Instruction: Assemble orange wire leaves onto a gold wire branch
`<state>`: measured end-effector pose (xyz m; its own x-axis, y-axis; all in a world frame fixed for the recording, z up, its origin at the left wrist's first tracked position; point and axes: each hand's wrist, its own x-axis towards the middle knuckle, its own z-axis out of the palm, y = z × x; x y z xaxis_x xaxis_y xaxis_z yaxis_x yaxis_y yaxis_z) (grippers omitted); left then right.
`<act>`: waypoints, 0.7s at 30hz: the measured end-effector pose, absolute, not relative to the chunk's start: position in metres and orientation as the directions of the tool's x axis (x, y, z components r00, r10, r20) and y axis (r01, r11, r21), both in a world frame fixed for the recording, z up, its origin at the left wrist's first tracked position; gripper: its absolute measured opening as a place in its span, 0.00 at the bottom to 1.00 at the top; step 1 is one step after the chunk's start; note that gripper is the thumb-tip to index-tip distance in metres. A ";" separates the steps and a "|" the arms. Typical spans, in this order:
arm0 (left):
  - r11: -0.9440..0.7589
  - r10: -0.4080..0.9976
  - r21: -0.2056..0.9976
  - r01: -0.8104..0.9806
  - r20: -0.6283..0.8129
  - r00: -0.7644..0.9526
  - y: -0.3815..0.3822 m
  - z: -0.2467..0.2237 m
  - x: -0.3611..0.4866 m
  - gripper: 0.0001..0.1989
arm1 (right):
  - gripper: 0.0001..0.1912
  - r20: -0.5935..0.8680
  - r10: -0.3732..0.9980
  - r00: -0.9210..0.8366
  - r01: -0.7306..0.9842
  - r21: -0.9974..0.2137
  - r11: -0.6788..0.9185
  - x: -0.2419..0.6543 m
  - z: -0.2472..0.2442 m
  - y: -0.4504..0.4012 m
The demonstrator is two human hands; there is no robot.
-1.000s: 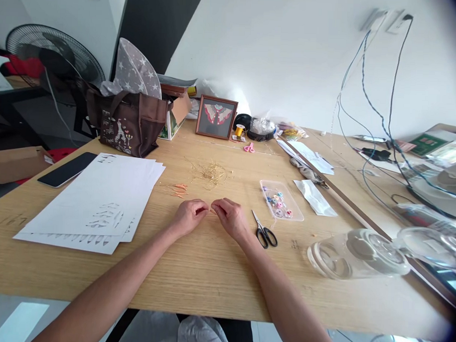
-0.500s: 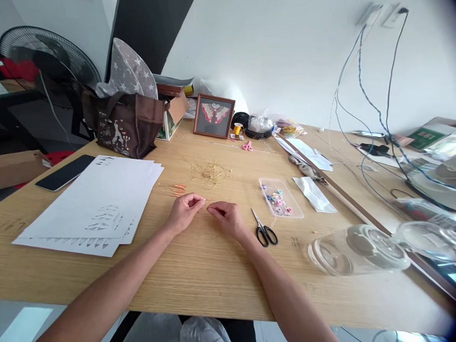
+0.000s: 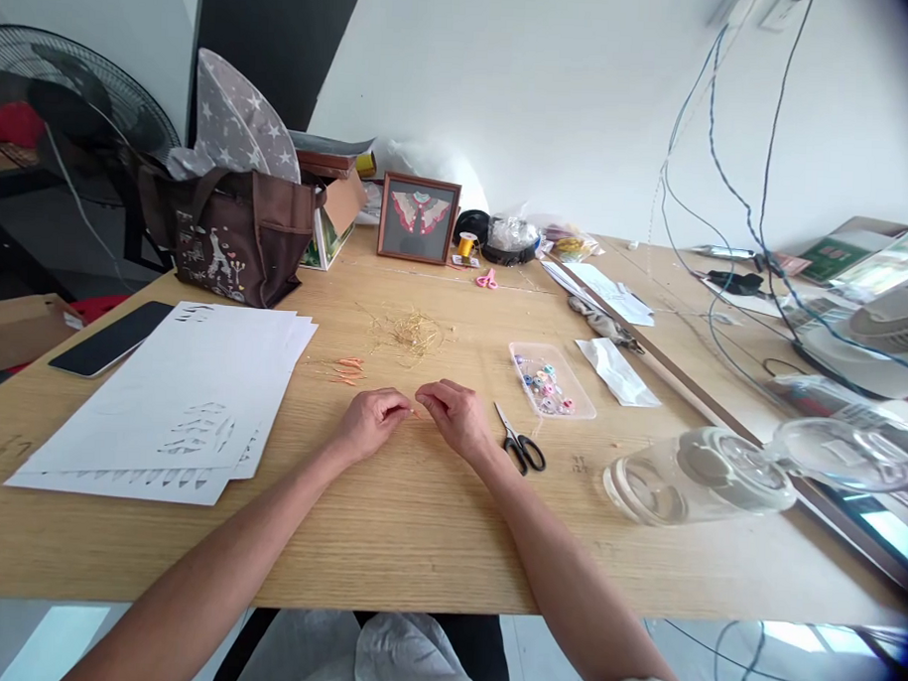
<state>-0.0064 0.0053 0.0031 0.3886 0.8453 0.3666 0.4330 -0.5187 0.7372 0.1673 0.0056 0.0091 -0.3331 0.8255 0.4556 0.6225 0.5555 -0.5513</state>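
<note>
My left hand [image 3: 375,421] is closed in a pinch above the table, at the thin end of a small orange strip [image 3: 420,414]. Facing it, my right hand [image 3: 457,414] pinches the same strip, which is mostly hidden by the fingers. Left of my hands lie several slender orange pieces [image 3: 348,370] with fine wire stems. A loose tangle of gold wire [image 3: 414,332] rests behind them. Black-handled scissors [image 3: 521,447] lie just right of my right hand, blades pointing away. Beyond them sits a clear plastic tray [image 3: 582,403] holding colourful bobbins or beads.
White sheets with small drawings [image 3: 146,389] and a dark tablet [image 3: 111,338] lie left. A brown bag [image 3: 238,239], a framed picture [image 3: 418,220], yellow thread [image 3: 466,245] and pink scissors [image 3: 487,278] are at the back. A clear jar [image 3: 658,482] lies right, near cables [image 3: 717,171].
The camera view has shifted slightly. My right hand has lifted and turned a little, its fingers now higher beside the left fingertips. Both hands stay close together in a pinch.
</note>
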 end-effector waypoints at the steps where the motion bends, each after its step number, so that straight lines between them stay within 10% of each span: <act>1: -0.518 0.844 0.747 0.415 0.367 0.392 0.005 0.004 -0.006 0.06 | 0.11 0.462 0.827 -0.321 0.598 -0.578 0.555 0.168 0.008 0.007; 13: -0.233 0.967 0.964 0.132 0.214 0.141 0.008 0.008 -0.008 0.10 | 0.11 0.416 0.853 -0.316 0.493 -0.696 0.522 0.158 0.007 0.003; 21: -0.280 0.960 0.890 0.359 0.266 0.090 0.011 -0.004 -0.009 0.08 | 0.11 0.426 0.816 -0.390 0.564 -0.590 0.578 0.157 0.005 -0.001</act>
<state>-0.0087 0.0106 -0.0038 0.0900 0.9598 0.2659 0.3591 -0.2803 0.8902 0.1567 -0.0013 0.0052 -0.3905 0.8160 0.4263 0.5641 0.5780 -0.5896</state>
